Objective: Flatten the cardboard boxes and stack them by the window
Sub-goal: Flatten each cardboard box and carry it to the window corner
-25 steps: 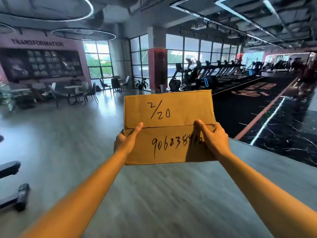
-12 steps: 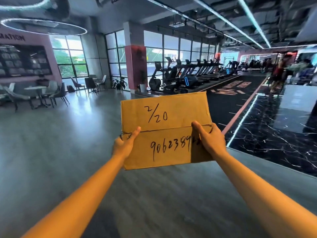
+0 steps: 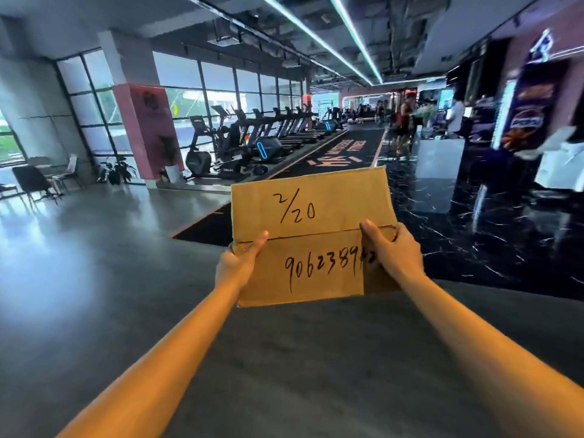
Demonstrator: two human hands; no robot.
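A flat brown cardboard piece (image 3: 316,235) with "2/20" and a long handwritten number is held upright in front of me at arm's length, folded along a horizontal crease. My left hand (image 3: 235,267) grips its left edge, thumb lying on the crease. My right hand (image 3: 393,252) grips the right edge, its thumb on the front and its fingers behind, covering the end of the number. Tall windows (image 3: 221,90) run along the far left wall.
A row of treadmills and bikes (image 3: 252,137) lines the windows beyond a pink pillar (image 3: 148,128). Chairs and a table (image 3: 41,178) stand far left. A black marble floor (image 3: 489,235), a white counter (image 3: 439,156) and people are at the right. Grey floor lies below.
The view has swung to the right: the seating area slid off to the left and the counter and people came in. Both hands keep the same hold on the cardboard.
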